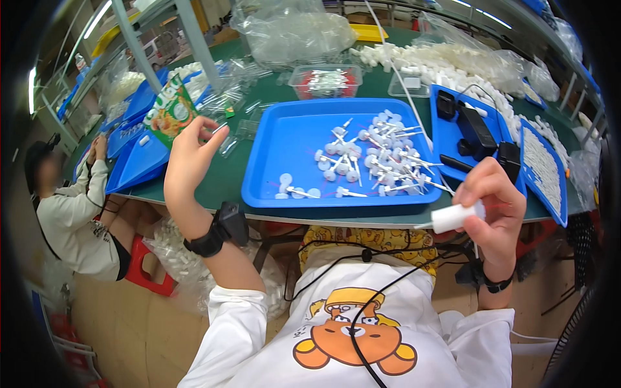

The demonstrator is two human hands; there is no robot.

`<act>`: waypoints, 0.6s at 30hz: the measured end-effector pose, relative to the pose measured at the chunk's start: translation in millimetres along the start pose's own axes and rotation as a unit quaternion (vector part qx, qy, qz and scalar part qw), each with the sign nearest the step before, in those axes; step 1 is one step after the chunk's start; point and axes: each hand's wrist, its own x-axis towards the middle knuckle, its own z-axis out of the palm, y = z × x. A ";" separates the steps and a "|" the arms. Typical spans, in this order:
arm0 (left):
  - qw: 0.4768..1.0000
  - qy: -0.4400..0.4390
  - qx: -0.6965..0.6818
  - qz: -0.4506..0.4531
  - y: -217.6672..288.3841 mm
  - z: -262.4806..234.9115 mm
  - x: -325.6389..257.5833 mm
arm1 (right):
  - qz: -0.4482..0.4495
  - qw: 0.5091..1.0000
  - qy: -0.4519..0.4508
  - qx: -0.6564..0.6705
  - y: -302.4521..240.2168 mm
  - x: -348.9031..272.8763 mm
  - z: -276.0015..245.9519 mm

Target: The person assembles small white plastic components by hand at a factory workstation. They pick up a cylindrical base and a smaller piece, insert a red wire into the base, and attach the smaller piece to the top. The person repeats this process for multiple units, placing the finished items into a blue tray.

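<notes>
My right hand point(491, 210), at the tray's near right corner, holds a white plastic cylinder point(451, 218) between thumb and fingers. A thin pale tip juts from its left end. My left hand point(194, 155) is raised left of the tray, its thumb and fingertips drawn together; whether something small is between them I cannot make out. In the blue tray point(272, 142) lies a pile of small white stick parts point(391, 158) with round translucent discs and reddish threads. A few more lie along its near edge. Behind my left hand stands a green snack bag point(171, 110).
A clear box point(325, 81) of white sticks stands behind the tray. Loose clear tubes point(249, 71) lie at the back left. Black devices point(477, 132) fill a blue tray at right, beside a tray of white pieces point(542, 168). A co-worker point(77, 213) sits at left.
</notes>
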 end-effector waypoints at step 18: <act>0.986 -0.124 0.056 -0.092 -84.4 38.8 42.1 | 0.065 0.975 -0.103 0.183 -6.1 0.6 4.8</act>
